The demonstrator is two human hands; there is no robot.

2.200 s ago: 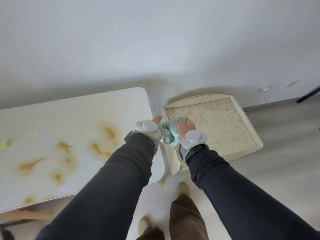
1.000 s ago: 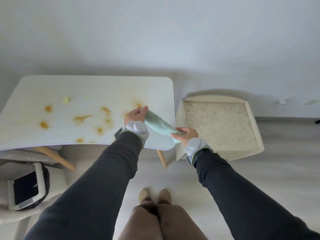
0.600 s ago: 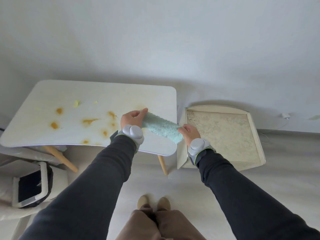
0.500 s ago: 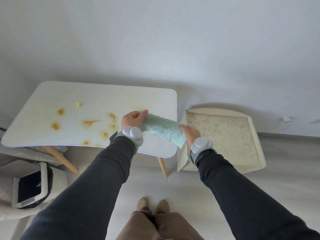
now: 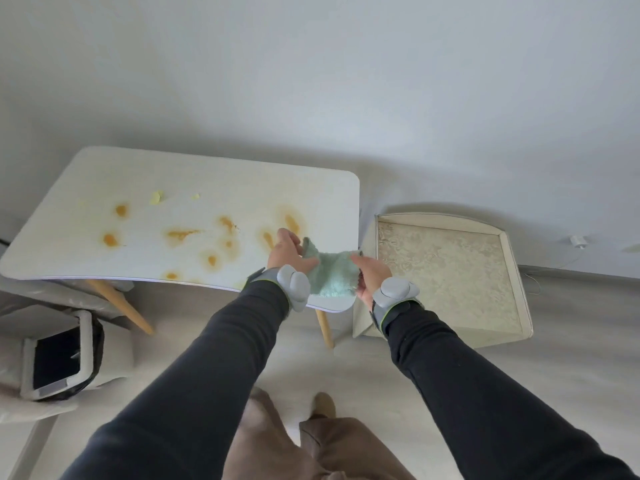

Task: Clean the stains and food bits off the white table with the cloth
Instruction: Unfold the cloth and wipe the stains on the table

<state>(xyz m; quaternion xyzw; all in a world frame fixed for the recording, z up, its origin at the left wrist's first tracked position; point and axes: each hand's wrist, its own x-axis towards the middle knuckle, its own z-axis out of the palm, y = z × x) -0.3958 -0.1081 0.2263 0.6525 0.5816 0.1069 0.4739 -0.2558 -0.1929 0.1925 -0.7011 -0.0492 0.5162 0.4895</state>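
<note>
1. Pinches fluffy mint cloth [image 5: 332, 276], bunched, between curled fingers of left hand [image 5: 286, 252], right hand [image 5: 370, 271].
2. Holds it over smooth table [image 5: 214, 183]'s rounded corner.
3. Left of fingers: blotchy orange stains [image 5: 180, 233], pale bits [image 5: 156, 196].

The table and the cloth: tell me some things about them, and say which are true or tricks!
1. The left hand and the right hand both hold the green cloth. True.
2. The table is all clean. False: orange stains and yellow food bits are on it.
3. The bin stands on the table. False: it sits lower down, by the table's left end.
4. A tray lies right of the table. True.
</note>
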